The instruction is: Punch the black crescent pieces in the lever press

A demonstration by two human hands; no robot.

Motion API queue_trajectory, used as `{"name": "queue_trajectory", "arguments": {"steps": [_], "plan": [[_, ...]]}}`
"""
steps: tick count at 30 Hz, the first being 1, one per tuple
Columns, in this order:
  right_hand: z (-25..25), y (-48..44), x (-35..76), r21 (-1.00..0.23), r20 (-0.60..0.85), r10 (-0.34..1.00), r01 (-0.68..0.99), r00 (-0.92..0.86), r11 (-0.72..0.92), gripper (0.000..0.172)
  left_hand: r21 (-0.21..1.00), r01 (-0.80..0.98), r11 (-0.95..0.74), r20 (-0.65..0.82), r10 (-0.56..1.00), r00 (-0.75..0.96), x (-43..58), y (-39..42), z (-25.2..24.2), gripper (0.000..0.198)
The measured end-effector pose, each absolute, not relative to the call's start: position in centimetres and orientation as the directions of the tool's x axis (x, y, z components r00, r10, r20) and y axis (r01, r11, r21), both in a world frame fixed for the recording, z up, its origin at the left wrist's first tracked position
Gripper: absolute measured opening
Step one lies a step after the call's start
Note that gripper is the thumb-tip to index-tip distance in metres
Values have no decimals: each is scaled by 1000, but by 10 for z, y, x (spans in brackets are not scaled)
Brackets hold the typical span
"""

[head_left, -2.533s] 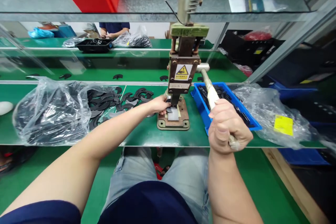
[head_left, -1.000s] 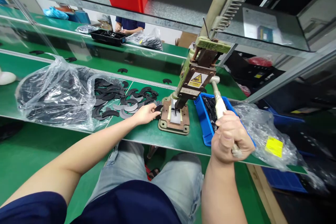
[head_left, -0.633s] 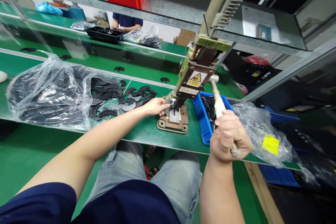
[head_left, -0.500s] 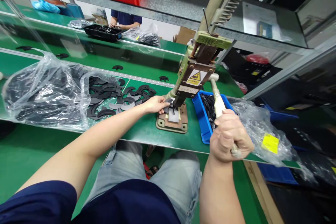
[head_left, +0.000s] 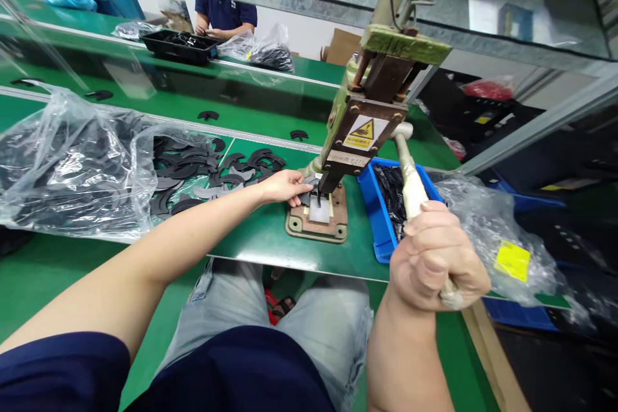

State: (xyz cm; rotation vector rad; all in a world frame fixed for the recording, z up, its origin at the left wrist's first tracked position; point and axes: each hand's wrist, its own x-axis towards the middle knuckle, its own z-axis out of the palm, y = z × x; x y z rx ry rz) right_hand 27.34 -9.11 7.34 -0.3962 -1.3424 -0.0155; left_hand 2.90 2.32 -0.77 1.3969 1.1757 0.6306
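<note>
A hand press with a yellow warning label stands on a brown base plate at the bench's front. My left hand pinches a black crescent-shaped part and holds it on the plate under the punch. My right hand is a fist round the press's taped lever handle, low and to the right. Loose black crescent parts lie just left of my left hand.
A big clear bag of black parts fills the left of the green bench. A blue bin with black pieces sits right of the press, beside another plastic bag. Across the far bench a person's hands work near a black tray.
My left hand picked a crescent part from the loose pile and brought it under the punch. My right fist stays on the lever handle, now lower and nearer. The camera has shifted.
</note>
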Motion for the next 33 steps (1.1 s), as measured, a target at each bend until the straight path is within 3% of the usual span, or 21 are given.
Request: {"name": "queue_trajectory", "arguments": {"steps": [9,14,18,23,26,28,30,32,33], "plan": [[75,-89,272,-271,941,205,240,269,932,48,926,298,232,-333,873,355,30,26,-4,40],[73,-90,269,-265,942,197,239,272,934,46,856,349,382,-491,812,315,32,28,3,37],[102,-84,267,-220,954,166,206,251,954,49,836,324,443,-532,799,280,36,28,1,34],[186,-56,276,-290,945,274,76,178,954,10,890,219,399,-450,846,287,38,16,-6,31],[206,-51,285,-279,960,270,249,69,927,42,939,124,320,-343,893,292,29,-1,-5,41],[187,-60,288,-232,973,207,402,105,886,56,964,90,249,-264,916,303,18,-17,0,47],[146,-75,287,-285,958,224,513,178,810,57,980,78,181,-196,923,332,4,-36,6,52],[95,-92,283,-460,882,423,564,205,686,39,988,73,133,-150,918,368,-7,-55,14,56],[71,-100,279,-550,792,600,562,116,617,36,991,71,116,-134,913,385,-11,-64,17,57]]}}
